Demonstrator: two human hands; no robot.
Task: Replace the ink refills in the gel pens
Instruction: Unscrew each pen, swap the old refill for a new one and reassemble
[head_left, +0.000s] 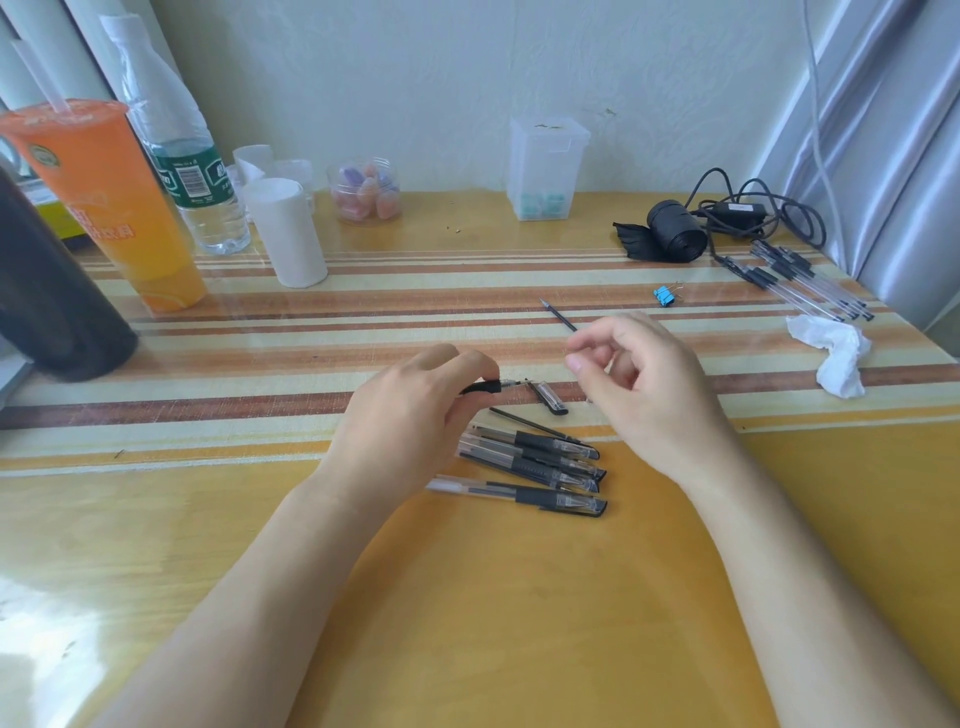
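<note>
My left hand (415, 410) is closed around a gel pen (485, 386) near the table's middle; only its black grip and tip show past the fingers. Just right of the tip lies a clear pen cap (550, 397). My right hand (639, 379) hovers beside it with fingers curled and thumb near the forefinger, holding nothing that I can see. A loose black refill (530, 423) lies below the cap. Several capped gel pens (540, 467) lie in a row in front of my hands. Another refill (558, 315) lies farther back.
An orange drink cup (104, 197), a water bottle (192, 171), a white paper roll (285, 234) and a dark flask (52, 291) stand at the left. A clear box (545, 166), a candy jar (366, 189), black bag roll (675, 228), a cable, more pens (800, 280), a blue clip (665, 295) and a tissue (836, 353) lie at the back and right.
</note>
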